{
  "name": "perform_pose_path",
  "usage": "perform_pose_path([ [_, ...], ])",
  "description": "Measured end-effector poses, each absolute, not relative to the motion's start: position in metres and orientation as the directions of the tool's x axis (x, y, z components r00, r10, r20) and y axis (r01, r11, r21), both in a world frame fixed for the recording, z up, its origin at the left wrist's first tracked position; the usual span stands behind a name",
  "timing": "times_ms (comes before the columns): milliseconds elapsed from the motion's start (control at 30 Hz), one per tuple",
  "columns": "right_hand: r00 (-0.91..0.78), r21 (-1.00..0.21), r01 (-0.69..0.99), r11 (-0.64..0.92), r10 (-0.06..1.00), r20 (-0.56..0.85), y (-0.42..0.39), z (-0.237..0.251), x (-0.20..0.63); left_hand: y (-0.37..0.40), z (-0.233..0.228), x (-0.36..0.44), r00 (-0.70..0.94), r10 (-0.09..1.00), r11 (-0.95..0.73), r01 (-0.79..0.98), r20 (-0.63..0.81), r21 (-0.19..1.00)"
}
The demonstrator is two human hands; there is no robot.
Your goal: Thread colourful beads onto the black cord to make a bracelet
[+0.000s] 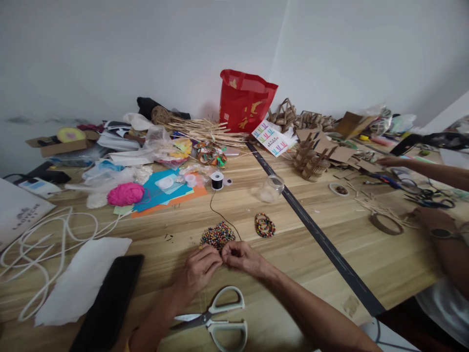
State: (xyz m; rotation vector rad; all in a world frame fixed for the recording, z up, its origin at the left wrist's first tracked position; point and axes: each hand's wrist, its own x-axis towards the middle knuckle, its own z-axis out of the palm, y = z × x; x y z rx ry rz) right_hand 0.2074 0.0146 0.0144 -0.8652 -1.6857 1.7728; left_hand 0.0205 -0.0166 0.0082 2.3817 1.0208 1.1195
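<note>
A heap of small multicoloured beads (217, 233) lies on the wooden table (300, 274), just beyond both hands. My left hand (200, 266) is closed in a pinch at the heap's near edge; what it grips is hidden by the fingers. Close against it, my right hand (245, 259) pinches a thin black cord (224, 218). That cord trails back to a spool (217, 182) standing upright. Right of the heap sit stacked bead bracelets (265, 225). White-handled scissors (223, 318) lie slightly open between my forearms.
A black phone (110, 303), white paper (84, 278) and white cable (47, 244) lie left. Ahead are a glass jar (271, 189), pink yarn (125, 194) and a red bag (246, 101). A dark strip (315, 227) crosses the table; a co-worker's arms (439, 234) are at right.
</note>
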Motion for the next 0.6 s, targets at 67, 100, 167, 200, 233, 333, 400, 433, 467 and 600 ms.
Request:
perform_pose_path([
  [67,-0.646,-0.996,0.048,-0.077,0.758,-0.090,0.015,0.016,0.208,-0.015,0.009,0.021,0.401,0.765,-0.643,0.429,0.504,0.635],
  [100,-0.643,-0.995,0.050,-0.082,0.760,-0.095,0.016,0.017,0.209,-0.014,0.010,0.021,0.382,0.788,-0.612,0.404,0.482,0.680],
  [167,-0.642,-0.994,0.052,-0.096,0.759,-0.107,0.016,0.019,0.209,-0.012,0.010,0.021,0.356,0.834,-0.537,0.351,0.420,0.768],
  [200,-0.643,-0.994,0.053,-0.099,0.758,-0.110,0.017,0.020,0.210,-0.011,0.009,0.021,0.355,0.854,-0.494,0.323,0.381,0.807],
  [233,-0.644,-0.994,0.057,-0.097,0.757,-0.111,0.017,0.021,0.210,-0.009,0.008,0.020,0.359,0.868,-0.453,0.294,0.342,0.842],
  [333,-0.633,-0.995,0.082,-0.063,0.767,-0.101,0.016,0.023,0.210,-0.006,0.004,0.018,0.379,0.896,-0.330,0.214,0.233,0.919],
  [400,-0.623,-0.994,0.110,-0.023,0.777,-0.087,0.016,0.024,0.211,-0.005,0.003,0.016,0.383,0.907,-0.257,0.178,0.173,0.950],
  [433,-0.615,-0.992,0.127,0.010,0.786,-0.071,0.016,0.024,0.211,-0.005,0.003,0.015,0.386,0.911,-0.227,0.168,0.148,0.959],
  [467,-0.601,-0.987,0.151,0.057,0.798,-0.046,0.016,0.024,0.211,-0.004,0.002,0.014,0.391,0.911,-0.206,0.162,0.128,0.965],
  [600,-0.550,-0.921,0.276,0.274,0.831,0.083,0.018,0.022,0.213,-0.001,-0.002,0.011,0.408,0.908,-0.173,0.146,0.100,0.974],
])
